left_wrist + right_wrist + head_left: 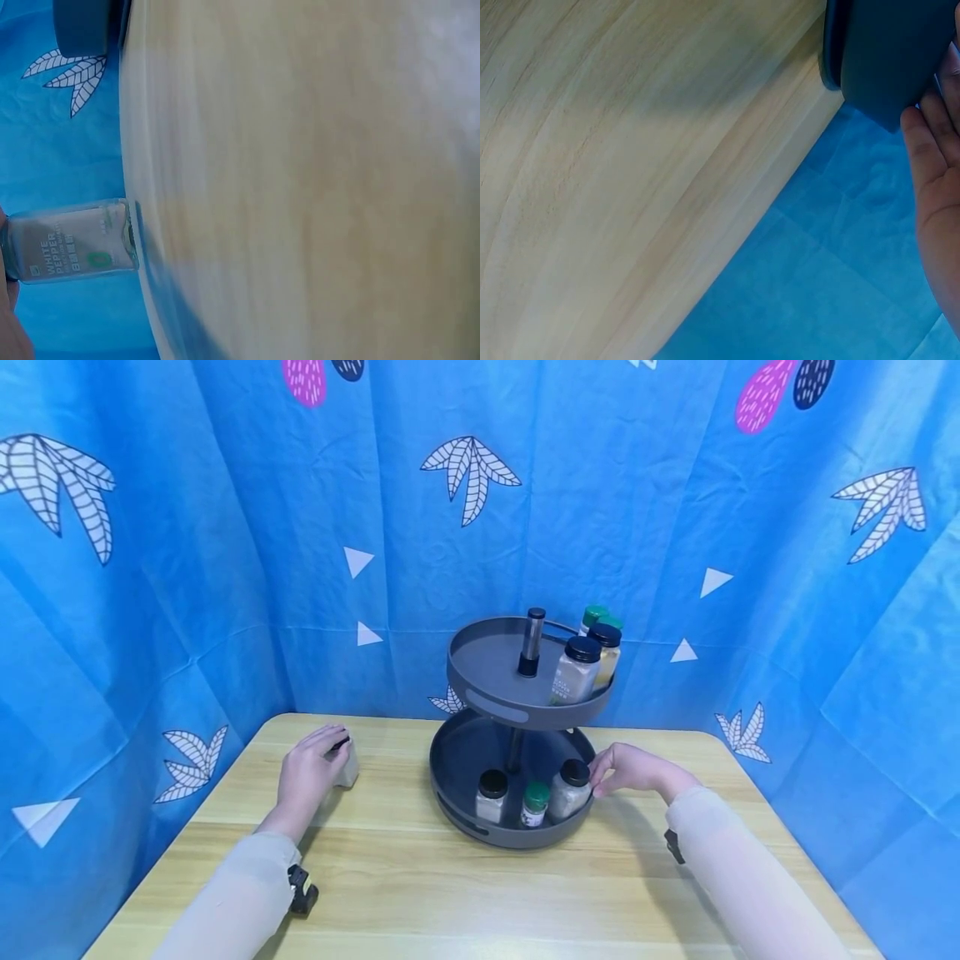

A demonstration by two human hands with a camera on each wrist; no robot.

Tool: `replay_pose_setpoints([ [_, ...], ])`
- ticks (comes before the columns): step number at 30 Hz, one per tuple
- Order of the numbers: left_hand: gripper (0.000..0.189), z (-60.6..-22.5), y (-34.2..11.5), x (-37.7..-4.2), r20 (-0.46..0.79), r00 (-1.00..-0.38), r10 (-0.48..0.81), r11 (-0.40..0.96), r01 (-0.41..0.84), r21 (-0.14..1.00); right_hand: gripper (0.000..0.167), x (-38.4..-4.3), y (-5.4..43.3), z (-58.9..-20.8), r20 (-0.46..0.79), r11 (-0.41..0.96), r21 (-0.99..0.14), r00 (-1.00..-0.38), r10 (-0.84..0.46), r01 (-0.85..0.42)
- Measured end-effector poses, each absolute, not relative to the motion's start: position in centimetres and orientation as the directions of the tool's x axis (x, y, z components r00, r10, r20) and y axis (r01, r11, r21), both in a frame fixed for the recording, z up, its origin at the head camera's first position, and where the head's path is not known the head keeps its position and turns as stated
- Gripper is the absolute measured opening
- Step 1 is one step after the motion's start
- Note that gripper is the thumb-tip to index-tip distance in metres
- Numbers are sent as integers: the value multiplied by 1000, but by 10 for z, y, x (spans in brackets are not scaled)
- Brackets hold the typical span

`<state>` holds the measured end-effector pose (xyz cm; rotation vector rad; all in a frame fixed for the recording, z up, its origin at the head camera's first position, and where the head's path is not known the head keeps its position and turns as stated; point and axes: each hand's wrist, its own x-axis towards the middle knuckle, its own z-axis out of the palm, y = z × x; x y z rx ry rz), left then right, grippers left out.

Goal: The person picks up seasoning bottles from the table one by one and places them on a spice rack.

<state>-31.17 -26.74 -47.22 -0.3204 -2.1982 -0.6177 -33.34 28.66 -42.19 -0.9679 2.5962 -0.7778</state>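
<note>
On the left side of the table, my left hand [307,770] holds a glass jar labelled white pepper [71,241] by its dark lid from above. The jar stands upright, its base at or just above the tabletop; I cannot tell which. My right hand [633,770] is at the right side of a grey two-tier round rack [491,708], its fingertips against the lower tray's outer wall [892,60]. Just inside that rim is a black-lidded jar [570,791]. Beside it stand a small green-lidded jar [535,804] and another black-lidded jar [492,797].
The upper tray carries a tall black-lidded jar [577,671], a yellowish jar [606,653] and green-lidded jars [594,615] on its right side. A post [532,642] rises through the rack. Blue curtain [480,568] surrounds the wooden table [450,902] at the back and sides.
</note>
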Motion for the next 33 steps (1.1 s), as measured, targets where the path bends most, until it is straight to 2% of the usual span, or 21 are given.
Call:
replay_pose_setpoints([
  [13,23,-460,-256,-301,800,-598,58,832,471,292,7,-334,286,-423,-56,646,-549,-748,-662,-531],
  [25,24,-446,-243,-292,854,-509,108,801,553,229,7,-337,287,-424,-66,653,-551,-753,-654,-519],
  [33,24,-438,-230,-286,859,-495,129,777,589,223,8,-338,287,-424,-74,659,-547,-755,-652,-516],
])
